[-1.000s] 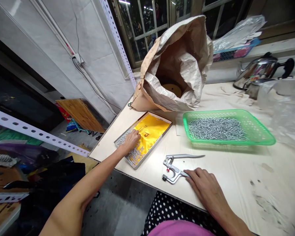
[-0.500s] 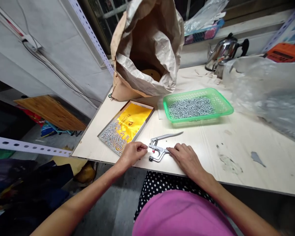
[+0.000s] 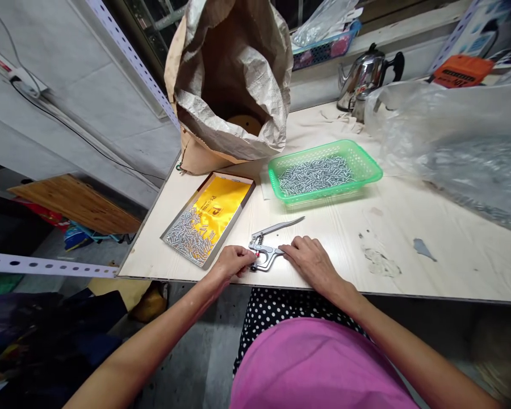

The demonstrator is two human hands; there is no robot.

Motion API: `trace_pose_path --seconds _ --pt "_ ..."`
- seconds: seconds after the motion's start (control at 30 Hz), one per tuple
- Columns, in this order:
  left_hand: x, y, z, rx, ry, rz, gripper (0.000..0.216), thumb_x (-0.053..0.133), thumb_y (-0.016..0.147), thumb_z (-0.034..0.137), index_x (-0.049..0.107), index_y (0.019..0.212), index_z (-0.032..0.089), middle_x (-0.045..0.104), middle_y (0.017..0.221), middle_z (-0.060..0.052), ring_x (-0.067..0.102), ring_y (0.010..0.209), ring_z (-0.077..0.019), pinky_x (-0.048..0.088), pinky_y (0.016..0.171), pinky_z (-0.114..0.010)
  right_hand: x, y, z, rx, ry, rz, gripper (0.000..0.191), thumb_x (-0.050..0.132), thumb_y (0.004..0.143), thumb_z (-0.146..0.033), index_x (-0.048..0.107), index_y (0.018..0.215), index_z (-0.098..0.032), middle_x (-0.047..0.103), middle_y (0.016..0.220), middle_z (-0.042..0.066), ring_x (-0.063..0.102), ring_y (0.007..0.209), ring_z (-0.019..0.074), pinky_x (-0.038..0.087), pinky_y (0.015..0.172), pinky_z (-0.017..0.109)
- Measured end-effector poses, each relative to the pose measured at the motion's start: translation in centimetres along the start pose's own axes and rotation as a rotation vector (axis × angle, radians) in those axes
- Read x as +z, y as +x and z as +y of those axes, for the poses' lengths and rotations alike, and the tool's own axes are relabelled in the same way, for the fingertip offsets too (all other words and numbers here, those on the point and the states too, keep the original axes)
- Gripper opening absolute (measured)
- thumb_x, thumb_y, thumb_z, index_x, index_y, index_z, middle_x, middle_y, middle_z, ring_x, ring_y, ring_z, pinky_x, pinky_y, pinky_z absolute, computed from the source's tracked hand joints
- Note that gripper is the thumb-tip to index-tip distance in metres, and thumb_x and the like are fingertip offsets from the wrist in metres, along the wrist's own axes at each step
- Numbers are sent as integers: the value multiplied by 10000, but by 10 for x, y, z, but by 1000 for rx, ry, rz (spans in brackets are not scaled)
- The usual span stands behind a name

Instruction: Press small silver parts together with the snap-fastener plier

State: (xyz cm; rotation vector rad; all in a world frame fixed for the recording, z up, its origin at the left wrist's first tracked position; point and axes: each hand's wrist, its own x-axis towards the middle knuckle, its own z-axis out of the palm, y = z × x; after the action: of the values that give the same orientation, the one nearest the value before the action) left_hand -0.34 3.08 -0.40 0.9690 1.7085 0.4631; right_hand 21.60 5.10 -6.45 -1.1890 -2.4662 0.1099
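A pair of metal snap-fastener pliers (image 3: 273, 251) lies near the table's front edge, its spring-loaded upper handle raised and a red tip showing in the jaw. My left hand (image 3: 233, 262) is closed in a pinch right at the jaws; what sits between the fingertips is too small to make out. On the lower handle, my right hand (image 3: 313, 260) holds the pliers with its fingers curled down against the table. Left of the jaws, a shallow box (image 3: 230, 228) contains small silvery metal pieces (image 3: 190, 236) heaped on yellow printed material.
Behind the pliers stands a green plastic basket (image 3: 368, 172) of similar metal pieces. A large paper sack (image 3: 230, 74) gapes open at the back left. Clear plastic bags (image 3: 460, 125) cover the right side, near a metal kettle (image 3: 364, 76) and an orange box (image 3: 462, 71).
My left hand has moved right, bringing its pinched fingertips from beside the pliers into the jaws. My right hand stays on the handle. The camera view has shifted slightly.
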Motion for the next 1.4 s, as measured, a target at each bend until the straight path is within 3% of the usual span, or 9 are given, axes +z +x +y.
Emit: trace_pose_path --seconds 0.3,0.63,0.77,0.97,1.2,1.4 --pt "5 2 7 -103 105 36 273 719 711 375 578 636 153 430 408 78 347 371 -53 299 395 -185 1 0 1 3 -17 19 146 535 958 -234 671 1011 -248 563 841 44 419 792 197 215 679 327" --pt "-2 9 16 -130 299 -16 200 683 705 296 584 603 154 479 430 64 414 376 -73 352 410 -196 0 1 0 7 -28 -7 144 528 959 -218 664 986 -256 568 850 41 428 803 196 216 681 329" --pt "-1 6 18 -99 407 33 169 672 709 257 592 603 153 494 443 56 460 382 -87 379 417 -204 0 1 -1 4 -40 4 119 543 949 -197 652 959 -244 565 844 37 435 801 194 221 680 331" --pt "1 1 13 -158 167 -32 238 656 721 294 534 562 166 450 404 70 374 362 -67 346 399 -198 3 1 -1 -7 -51 31 105 551 947 -206 652 950 -234 561 835 38 438 802 198 220 678 329" --pt "-4 3 11 -266 170 -144 246 723 660 343 567 625 157 481 388 65 397 345 -62 304 403 -188 2 2 -1 -31 -79 36 86 574 938 -228 656 916 -229 567 826 33 450 793 193 223 670 327" --pt "-4 1 9 -337 161 -202 294 790 610 346 581 672 148 545 434 50 472 380 -71 367 435 -192 -4 2 -4 -35 -83 -43 105 561 945 -228 665 950 -235 592 859 37 476 821 196 245 674 324"
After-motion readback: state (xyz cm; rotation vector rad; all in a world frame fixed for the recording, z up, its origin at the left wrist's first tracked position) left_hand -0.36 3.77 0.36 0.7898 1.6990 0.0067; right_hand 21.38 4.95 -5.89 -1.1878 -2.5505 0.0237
